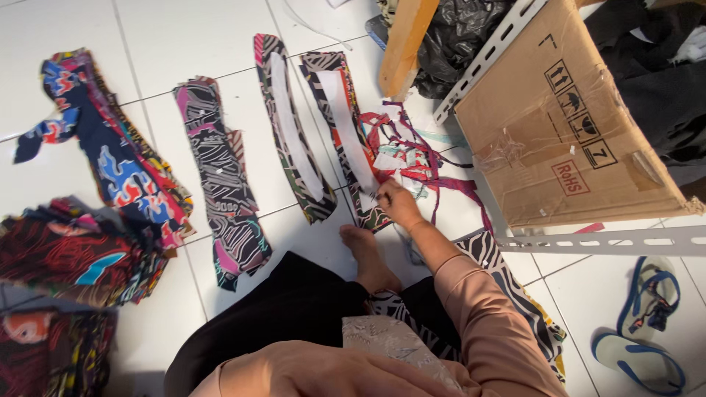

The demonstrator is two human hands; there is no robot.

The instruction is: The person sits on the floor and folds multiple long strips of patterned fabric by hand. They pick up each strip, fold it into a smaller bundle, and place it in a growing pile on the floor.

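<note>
The left hand (323,371) rests low on the lap, its grip unclear. The right hand (397,202) pinches the near end of a white-lined strip (344,125) on the floor (184,29). Four strip piles already lie sorted; a tangle of scraps (419,158) beside it remains. Behind, a box (559,125) and rack (603,241) crowd the right side.

Four fabric strips (294,125) lie side by side on the floor (184,37) (cardboard box (566,117) to their right).
</note>
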